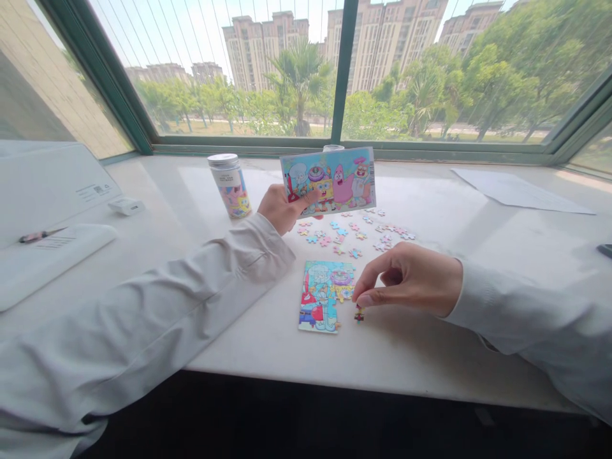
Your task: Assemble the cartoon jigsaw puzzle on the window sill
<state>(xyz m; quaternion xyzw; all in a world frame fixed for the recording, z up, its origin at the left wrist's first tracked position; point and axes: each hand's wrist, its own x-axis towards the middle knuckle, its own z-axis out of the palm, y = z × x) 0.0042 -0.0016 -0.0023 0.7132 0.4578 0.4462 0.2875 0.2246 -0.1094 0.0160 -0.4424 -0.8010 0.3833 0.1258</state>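
Note:
My left hand (282, 207) grips a cartoon picture card (342, 182) by its left end and holds it up over the table, thumb across the front. Between the thumb and forefinger of my right hand (406, 280) is a small jigsaw piece (359, 314), dark with some yellow. It is just right of the partly assembled jigsaw puzzle (318, 299), apart from its edge. The joined part shows blue, red and yellow cartoon figures and has a stepped right side. Behind it lie several loose puzzle pieces (339, 239), some hidden by the card.
A cylindrical jar (229, 186) with a cartoon label stands left of the card; another lid (333, 148) shows behind the card. At left are a white box (62, 172), a small white block (126, 206) and a pen (41, 236). Paper sheets (516, 191) lie right, below the window.

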